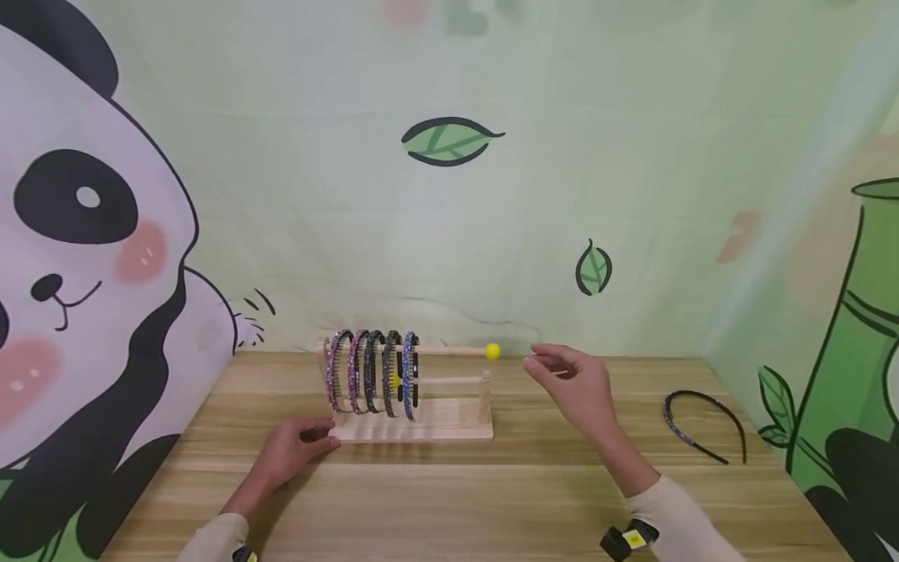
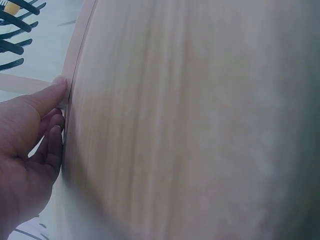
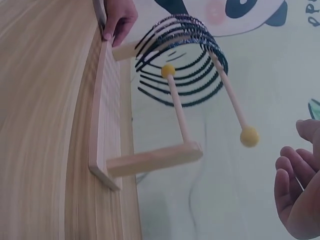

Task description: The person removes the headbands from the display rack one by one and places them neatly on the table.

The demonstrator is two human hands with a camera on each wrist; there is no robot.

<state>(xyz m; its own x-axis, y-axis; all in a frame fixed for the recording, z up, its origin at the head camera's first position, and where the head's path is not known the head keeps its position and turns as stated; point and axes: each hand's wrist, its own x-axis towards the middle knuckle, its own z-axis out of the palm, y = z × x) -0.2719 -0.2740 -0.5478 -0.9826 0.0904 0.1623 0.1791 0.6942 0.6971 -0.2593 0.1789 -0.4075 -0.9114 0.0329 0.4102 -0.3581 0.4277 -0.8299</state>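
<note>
A wooden headband stand (image 1: 449, 432) with two horizontal rods rests on the table. Several glittery headbands hang side by side on its upper rod; the rightmost is a blue one (image 1: 407, 382). My left hand (image 1: 286, 453) pinches the left end of the stand's base, the thumb on the corner in the left wrist view. To the right of the yellow ball (image 1: 493, 352) tipping the upper rod, my right hand (image 1: 579, 386) hovers apart from it with loosely bent fingers and nothing between them.
Another dark headband with a glittery side (image 1: 678, 432) lies on the table's right part, beyond my right forearm. Behind the wooden table (image 1: 421, 499) hangs a green backdrop (image 1: 316, 195) printed with a panda, leaves and bamboo.
</note>
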